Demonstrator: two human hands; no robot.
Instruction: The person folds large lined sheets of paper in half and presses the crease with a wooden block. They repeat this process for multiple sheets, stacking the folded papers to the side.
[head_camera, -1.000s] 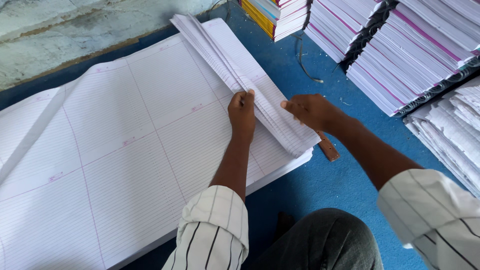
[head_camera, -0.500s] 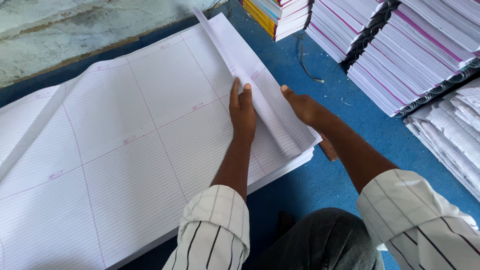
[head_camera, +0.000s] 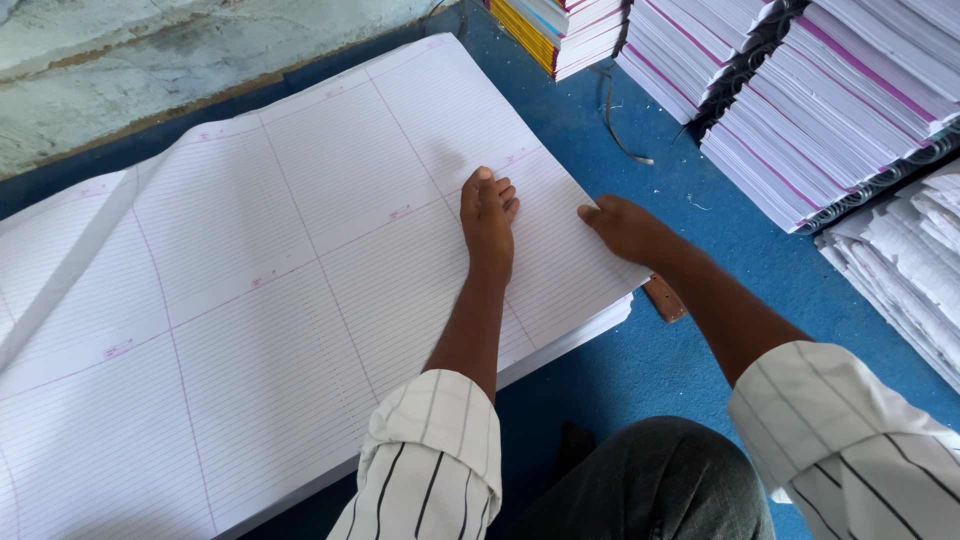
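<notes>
My left hand (head_camera: 487, 215) lies palm down on the top sheet of the stack of ruled paper (head_camera: 300, 260), fingers loosely curled at the tips, grasping nothing. It presses the sheet near the stack's right edge, a little in from the far right corner. My right hand (head_camera: 625, 228) rests at that same right edge, fingers on the paper's border and thumb side over the sheet; it is flat and released, not closed on anything that I can see.

The stack of ruled paper lies flat on the blue floor (head_camera: 640, 370) and fills most of the left and centre of the view. The top sheet carries fine horizontal lines and pink rules that divide it into panels. At the near right corner the lower sheets fan out slightly under the top one. A long folded strip of paper (head_camera: 75, 265) lies diagonally across the stack's left end.

A brown wooden piece (head_camera: 665, 298) lies on the floor just beside the stack's right edge, partly under my right forearm.

Along the far right side of the floor stand piles of bound notebooks (head_camera: 830, 110) with pink-edged spines, leaning in rows. Another pile with yellow and coloured covers (head_camera: 545, 30) stands at the far edge. Loose white bundles (head_camera: 900, 260) lie at the right edge. A grey wall (head_camera: 150, 60) runs along the far left.
</notes>
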